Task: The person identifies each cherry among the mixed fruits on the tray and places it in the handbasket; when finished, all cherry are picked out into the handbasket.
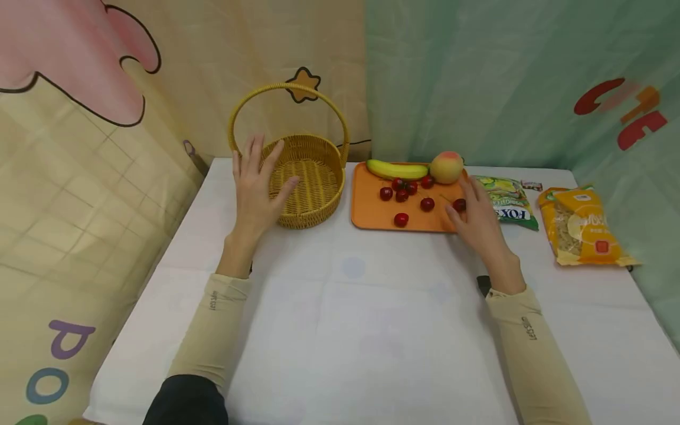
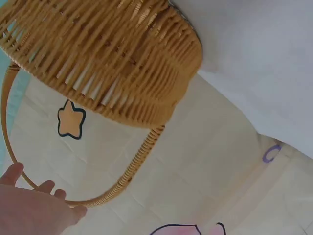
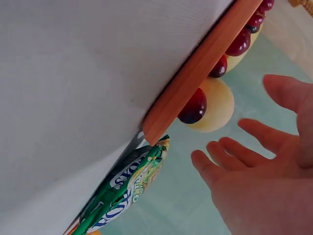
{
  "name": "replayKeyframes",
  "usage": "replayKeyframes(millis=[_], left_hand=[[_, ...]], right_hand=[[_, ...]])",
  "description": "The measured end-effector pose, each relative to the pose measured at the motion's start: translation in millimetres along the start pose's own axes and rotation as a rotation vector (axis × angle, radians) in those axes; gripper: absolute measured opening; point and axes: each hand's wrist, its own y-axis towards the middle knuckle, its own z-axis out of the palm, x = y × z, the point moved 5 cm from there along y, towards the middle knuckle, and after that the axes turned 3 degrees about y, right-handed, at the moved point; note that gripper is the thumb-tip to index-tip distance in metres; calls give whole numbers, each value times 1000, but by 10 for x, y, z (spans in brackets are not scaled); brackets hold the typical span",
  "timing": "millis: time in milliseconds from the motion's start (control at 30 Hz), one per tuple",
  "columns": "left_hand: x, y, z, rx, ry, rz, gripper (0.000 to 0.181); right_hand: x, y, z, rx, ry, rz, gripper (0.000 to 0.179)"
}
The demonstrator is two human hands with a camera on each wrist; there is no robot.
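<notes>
- At left of centre, yellow woven basket with arched handle
- Right of centre, orange tray under glossy red cherries, banana, blushing peach
- Left hand by basket's left side, fingers spread, contact unclear
- Right hand at tray's right edge, fingers apart
- Below, white tablecloth; behind, beige and green printed curtains

It seems to be a small screened corner, because a green curtain and a beige curtain with a cartoon star hang close around the cloth-covered bench. Which kind of building this is, I cannot tell.
</notes>
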Motion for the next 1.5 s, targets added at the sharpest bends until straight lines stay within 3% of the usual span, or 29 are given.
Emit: replayKeyframes(millis=[233, 433, 533, 633, 767, 867, 933, 1033, 1267, 1500], left_hand=[[118, 47, -173, -202, -108, -1, 72], [304, 44, -166, -300, -195, -122, 68], [426, 32, -107, -314, -270, -198, 70], [582, 7, -9, -249, -362, -317, 73], [856, -46, 127, -55, -529, -591, 73], [1024, -102, 195, 58, -705, -772, 64], [1095, -129, 230, 89, -826, -839, 59], [1172, -167, 282, 113, -956, -891, 55], [1269, -244, 403, 182, -1070, -909, 61], [1132, -314, 416, 126, -1099, -860, 62]], right_hand=[[-94, -22, 36, 109, -32, 89, 61], [-169, -47, -1, 143, -65, 98, 47], [-181, -56, -28, 157, -81, 114, 44], [-184, -73, -22, 181, -97, 124, 43], [-153, -77, 40, 196, -109, 88, 35], [-110, -48, 91, 183, -108, 55, 30], [-86, -28, 116, 175, -101, 55, 29], [-62, -7, 136, 162, -82, 76, 31], [14, 0, 103, 104, -57, 93, 37], [354, 77, 95, 27, 37, 14, 38]])
